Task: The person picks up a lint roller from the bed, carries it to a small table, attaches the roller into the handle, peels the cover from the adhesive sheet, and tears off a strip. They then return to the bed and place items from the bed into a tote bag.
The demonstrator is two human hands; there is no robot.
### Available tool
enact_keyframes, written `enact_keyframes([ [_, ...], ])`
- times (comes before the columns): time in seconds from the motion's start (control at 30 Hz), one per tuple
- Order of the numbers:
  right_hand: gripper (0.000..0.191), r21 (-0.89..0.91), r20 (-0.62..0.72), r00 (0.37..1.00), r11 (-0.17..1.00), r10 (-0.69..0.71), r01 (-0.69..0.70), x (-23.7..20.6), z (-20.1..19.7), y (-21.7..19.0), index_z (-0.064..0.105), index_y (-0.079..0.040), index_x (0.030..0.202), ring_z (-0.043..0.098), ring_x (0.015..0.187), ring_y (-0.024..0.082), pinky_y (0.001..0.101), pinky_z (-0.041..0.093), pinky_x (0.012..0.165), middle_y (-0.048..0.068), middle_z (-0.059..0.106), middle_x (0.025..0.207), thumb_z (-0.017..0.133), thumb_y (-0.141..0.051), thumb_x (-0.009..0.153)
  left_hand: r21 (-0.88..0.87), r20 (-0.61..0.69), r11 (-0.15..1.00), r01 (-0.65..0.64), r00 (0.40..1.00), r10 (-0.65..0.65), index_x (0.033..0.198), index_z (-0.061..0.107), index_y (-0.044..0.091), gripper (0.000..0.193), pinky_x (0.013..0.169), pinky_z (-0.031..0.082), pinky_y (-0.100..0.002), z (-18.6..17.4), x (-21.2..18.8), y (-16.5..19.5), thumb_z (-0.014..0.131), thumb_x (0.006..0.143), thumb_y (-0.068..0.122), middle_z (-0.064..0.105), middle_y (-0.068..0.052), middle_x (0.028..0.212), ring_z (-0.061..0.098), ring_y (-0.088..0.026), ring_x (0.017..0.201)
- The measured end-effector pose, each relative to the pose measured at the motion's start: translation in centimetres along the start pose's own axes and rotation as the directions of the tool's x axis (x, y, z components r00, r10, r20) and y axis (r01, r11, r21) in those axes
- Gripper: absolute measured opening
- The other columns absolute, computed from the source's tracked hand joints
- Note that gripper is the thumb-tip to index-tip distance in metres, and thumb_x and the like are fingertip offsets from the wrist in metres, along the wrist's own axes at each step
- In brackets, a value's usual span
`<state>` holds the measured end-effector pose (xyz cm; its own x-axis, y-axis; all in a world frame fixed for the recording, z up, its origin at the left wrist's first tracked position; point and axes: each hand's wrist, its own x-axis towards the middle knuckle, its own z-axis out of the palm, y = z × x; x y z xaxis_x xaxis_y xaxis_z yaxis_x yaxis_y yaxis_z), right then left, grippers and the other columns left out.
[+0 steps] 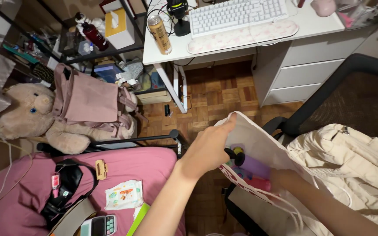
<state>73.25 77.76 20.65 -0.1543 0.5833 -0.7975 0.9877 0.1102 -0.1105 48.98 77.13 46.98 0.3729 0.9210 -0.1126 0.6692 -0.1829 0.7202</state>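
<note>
Clearly the white cloth bag [259,140] on the chair is soft and light, so its rim, pinched by the left hand [208,148], gives hold; the right hand [285,177] inside is hidden, grip unclear

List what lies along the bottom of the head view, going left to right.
Black strap → wet-wipes packet → left hand holding open the white tote bag → right hand inside it → cream backpack.
</note>
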Motion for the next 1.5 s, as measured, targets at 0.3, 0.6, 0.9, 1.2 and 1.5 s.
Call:
enact_keyframes([
  [0.3, 0.069, -0.035, -0.029, 0.999, 0.999, 0.033, -0.035, -2.1, -0.8, 0.3, 0.059, -0.015, 0.127, 0.067, 0.101, 0.024, 0.0382, 0.057, 0.091, 0.008, 0.067, 0.115, 0.086, -0.042, 0.07, 0.067, -0.004, 0.997, 0.029, 1.0, -0.029, 0.155, 0.034, 0.004, 0.101, 0.085, 0.051, -0.047, 0.0, 0.6, -0.8, 0.065, 0.06, -0.011, 0.07, -0.026, 0.104, 0.066, -0.043, 0.103],
  [0.6, 0.049, -0.144, -0.106, 0.993, 0.987, 0.056, -0.072, -9.0, -4.7, 0.1, 0.069, -0.015, 0.116, 0.073, 0.085, 0.018, 0.0353, 0.061, 0.083, 0.004, 0.075, 0.101, 0.081, -0.039, 0.075, 0.076, -0.1, 0.993, 0.085, 0.992, -0.078, 0.154, 0.036, 0.012, 0.098, 0.103, 0.046, -0.045, 0.6, 0.4, -2.6, 0.064, 0.063, -0.01, 0.065, -0.024, 0.127, 0.059, -0.042, 0.121],
  [0.9, 0.036, -0.131, -0.169, 0.986, 0.991, -0.012, -0.01, -17.4, -10.5, -2.4, 0.079, -0.015, 0.106, 0.078, 0.069, 0.014, 0.0323, 0.063, 0.075, 0.001, 0.08, 0.087, 0.079, -0.036, 0.077, 0.063, -0.145, 0.96, 0.272, 0.954, -0.261, 0.16, 0.02, 0.021, 0.105, 0.103, 0.046, -0.046, 2.4, -1.6, -3.8, 0.057, 0.069, -0.016, 0.059, -0.019, 0.139, 0.055, -0.041, 0.126],
  [1.2, 0.044, 0.014, -0.248, 0.968, 0.999, -0.036, 0.041, -27.2, -20.7, -6.6, 0.075, -0.012, 0.114, 0.079, 0.069, 0.02, 0.0349, 0.065, 0.072, 0.009, 0.081, 0.087, 0.085, -0.031, 0.075, -0.08, -0.161, 0.887, 0.456, 0.872, -0.463, 0.163, 0.017, 0.021, 0.103, 0.098, 0.05, -0.046, 0.0, -3.5, -3.4, 0.055, 0.074, -0.013, 0.066, -0.025, 0.123, 0.064, -0.039, 0.117],
  [1.5, 0.051, 0.098, -0.381, 0.923, 0.99, -0.054, 0.099, -24.0, -29.8, -12.2, 0.077, -0.01, 0.126, 0.077, 0.069, 0.022, 0.0359, 0.065, 0.069, 0.014, 0.078, 0.084, 0.084, -0.028, 0.079, -0.543, -0.108, 0.767, 0.341, 0.878, -0.466, 0.156, 0.031, 0.012, 0.09, 0.075, 0.062, -0.042, -7.4, -3.1, -8.0, 0.047, 0.071, -0.015, 0.068, -0.019, 0.119, 0.077, -0.033, 0.097],
])
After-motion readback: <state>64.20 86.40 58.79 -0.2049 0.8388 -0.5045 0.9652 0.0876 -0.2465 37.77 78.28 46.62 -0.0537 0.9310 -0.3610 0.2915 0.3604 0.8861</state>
